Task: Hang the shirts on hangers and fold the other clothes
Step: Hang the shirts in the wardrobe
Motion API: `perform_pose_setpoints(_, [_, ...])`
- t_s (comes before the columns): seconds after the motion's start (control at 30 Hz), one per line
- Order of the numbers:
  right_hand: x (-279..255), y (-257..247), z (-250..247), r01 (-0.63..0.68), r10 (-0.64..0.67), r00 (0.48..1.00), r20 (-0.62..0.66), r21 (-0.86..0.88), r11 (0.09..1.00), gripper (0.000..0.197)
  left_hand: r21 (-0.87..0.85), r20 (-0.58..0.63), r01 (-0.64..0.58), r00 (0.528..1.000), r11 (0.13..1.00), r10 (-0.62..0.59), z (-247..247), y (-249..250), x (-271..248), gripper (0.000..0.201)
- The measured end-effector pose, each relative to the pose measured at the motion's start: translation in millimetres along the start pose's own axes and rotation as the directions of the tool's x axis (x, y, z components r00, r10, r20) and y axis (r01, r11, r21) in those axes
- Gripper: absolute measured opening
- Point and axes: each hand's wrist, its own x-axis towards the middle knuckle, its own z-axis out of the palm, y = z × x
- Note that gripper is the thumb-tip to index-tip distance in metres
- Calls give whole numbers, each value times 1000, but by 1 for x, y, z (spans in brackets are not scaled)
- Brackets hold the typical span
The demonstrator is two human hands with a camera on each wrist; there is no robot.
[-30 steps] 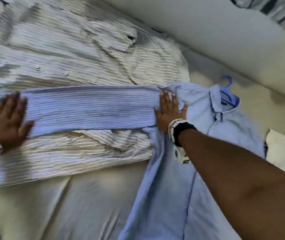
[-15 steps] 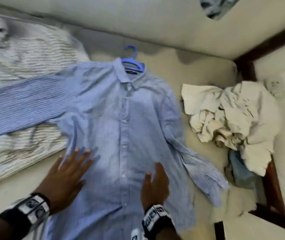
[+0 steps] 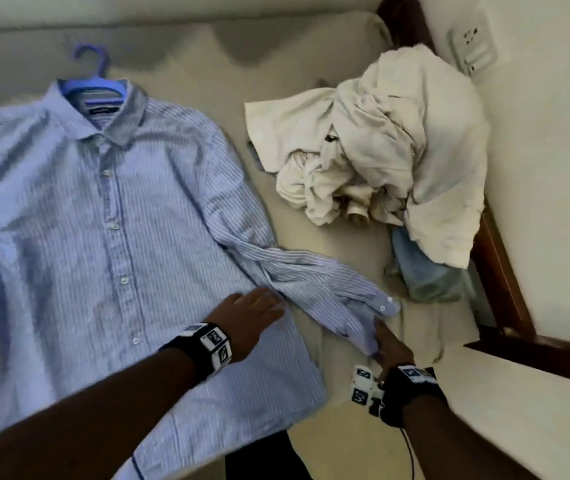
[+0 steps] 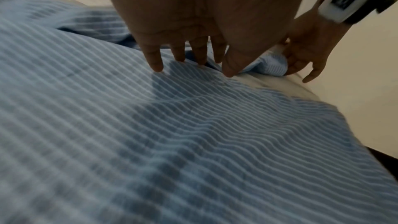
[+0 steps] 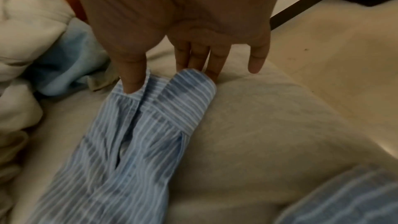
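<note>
A right hand [image 3: 389, 344] pinches the cuff [image 5: 170, 94] of a blue striped shirt [image 3: 103, 220] between thumb and fingers; the left hand [image 3: 252, 320], fingers spread, presses its side hem. The shirt's lower-left edge is cut off. Bare bedsheet [image 3: 352, 292] separates it from crumpled cream clothes [image 3: 387, 147]; its blue hanger [image 3: 98, 77] lies farthest.
</note>
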Motion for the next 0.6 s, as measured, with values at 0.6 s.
perform_pose_setpoints(0.6, [8, -72, -82, 134, -221, 962, 163, 426, 895, 7, 245, 23, 81, 996, 966, -89, -15, 27, 23, 41])
